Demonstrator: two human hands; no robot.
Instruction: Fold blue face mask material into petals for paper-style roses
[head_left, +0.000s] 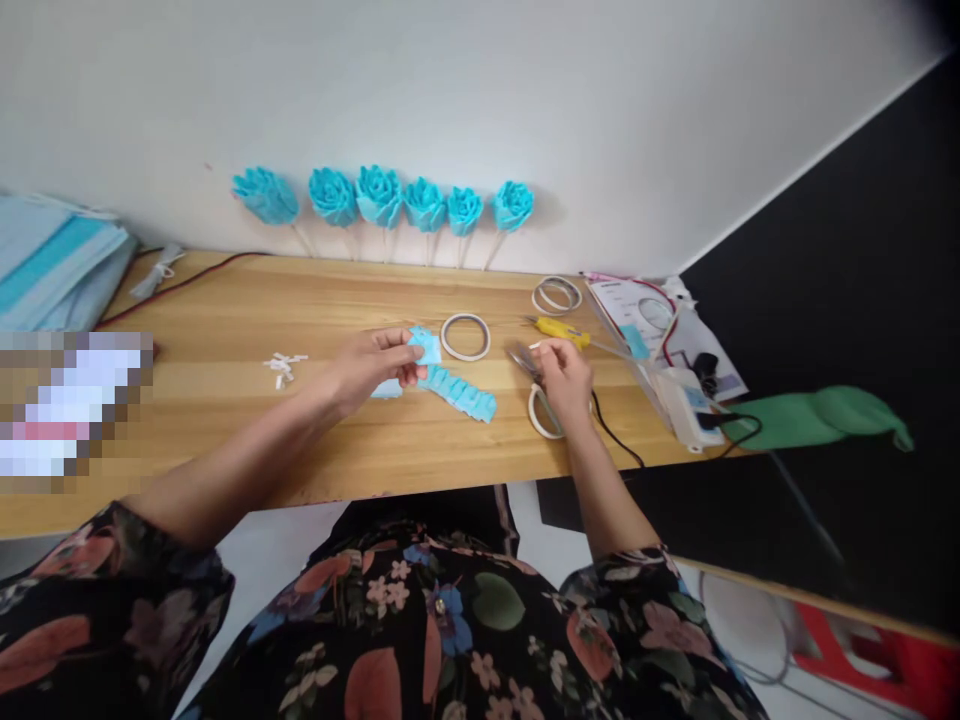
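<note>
My left hand pinches a small light-blue petal piece between thumb and fingers, above the table. Below it lies a row of overlapping blue petal pieces, and a flat light-blue piece shows beside the fingers. My right hand is closed, with a tiny white strip at its fingertips. Scissors are right beside that hand, blades toward the wall; the hand partly hides their handles. A tape roll lies partly under my right wrist.
Several blue flowers on sticks lean against the wall. More tape rolls, a yellow glue gun and white scraps lie on the wooden table. A power strip and papers are right; blue sheets are left.
</note>
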